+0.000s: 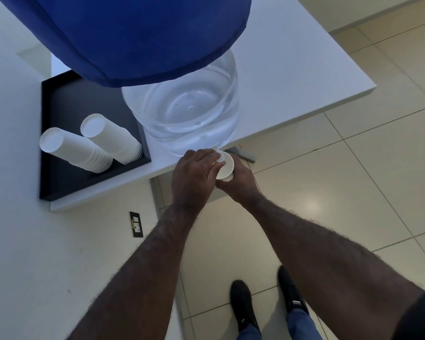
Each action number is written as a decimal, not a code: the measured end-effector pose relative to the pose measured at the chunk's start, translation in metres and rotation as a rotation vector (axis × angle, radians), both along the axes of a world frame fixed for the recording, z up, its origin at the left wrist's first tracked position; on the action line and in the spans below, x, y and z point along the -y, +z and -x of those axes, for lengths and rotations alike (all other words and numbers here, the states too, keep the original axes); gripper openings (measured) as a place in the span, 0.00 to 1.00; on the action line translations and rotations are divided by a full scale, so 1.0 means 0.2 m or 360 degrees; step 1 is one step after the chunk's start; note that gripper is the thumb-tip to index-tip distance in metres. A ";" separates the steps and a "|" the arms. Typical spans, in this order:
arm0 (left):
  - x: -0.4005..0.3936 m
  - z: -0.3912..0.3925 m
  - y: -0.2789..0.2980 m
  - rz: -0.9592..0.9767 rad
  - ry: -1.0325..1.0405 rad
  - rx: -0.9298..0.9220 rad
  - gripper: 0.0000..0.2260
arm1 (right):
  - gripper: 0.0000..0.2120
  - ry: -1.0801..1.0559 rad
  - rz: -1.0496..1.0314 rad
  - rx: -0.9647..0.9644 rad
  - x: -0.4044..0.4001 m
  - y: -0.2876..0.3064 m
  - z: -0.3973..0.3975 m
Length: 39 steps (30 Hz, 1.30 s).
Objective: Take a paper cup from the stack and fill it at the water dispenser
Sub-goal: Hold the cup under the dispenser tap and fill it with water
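A paper cup was held just below the water dispenser, at the bench edge. It was clasped by the right hand from beneath, fingers hidden. The left hand fingers were curled together at the dispenser's base, touching the cup's rim.

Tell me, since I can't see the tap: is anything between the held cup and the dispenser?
Nothing visible. The right hand holds the paper cup right at the water bottle's base; the left hand covers the tap itself.
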<state>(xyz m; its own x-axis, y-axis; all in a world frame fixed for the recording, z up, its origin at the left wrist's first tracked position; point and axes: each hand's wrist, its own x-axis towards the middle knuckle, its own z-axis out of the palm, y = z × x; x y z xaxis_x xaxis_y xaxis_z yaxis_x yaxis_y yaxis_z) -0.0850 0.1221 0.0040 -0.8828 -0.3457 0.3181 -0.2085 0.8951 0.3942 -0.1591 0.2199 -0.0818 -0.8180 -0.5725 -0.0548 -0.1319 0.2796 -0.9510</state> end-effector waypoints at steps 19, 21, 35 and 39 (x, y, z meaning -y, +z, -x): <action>0.02 0.07 0.02 -0.0174 0.0202 -0.0048 0.09 | 0.29 -0.0016 -0.0033 0.0017 0.00 0.00 0.01; 0.02 0.07 0.02 -0.0172 0.0204 -0.0044 0.09 | 0.29 -0.0014 -0.0031 0.0017 0.00 0.00 0.01; 0.03 0.08 0.02 -0.0175 0.0216 -0.0036 0.09 | 0.29 -0.0002 -0.0029 -0.0015 0.01 -0.01 0.01; 0.03 0.08 0.02 -0.0186 0.0213 -0.0033 0.09 | 0.29 -0.0006 -0.0028 -0.0008 0.01 -0.01 0.01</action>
<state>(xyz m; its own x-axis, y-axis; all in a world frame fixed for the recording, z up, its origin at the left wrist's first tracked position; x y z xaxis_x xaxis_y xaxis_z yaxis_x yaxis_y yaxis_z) -0.1008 0.1160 0.0080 -0.8199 -0.4957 0.2865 -0.3136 0.8076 0.4995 -0.1617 0.2185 -0.0842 -0.8206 -0.5683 -0.0609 -0.1355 0.2968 -0.9453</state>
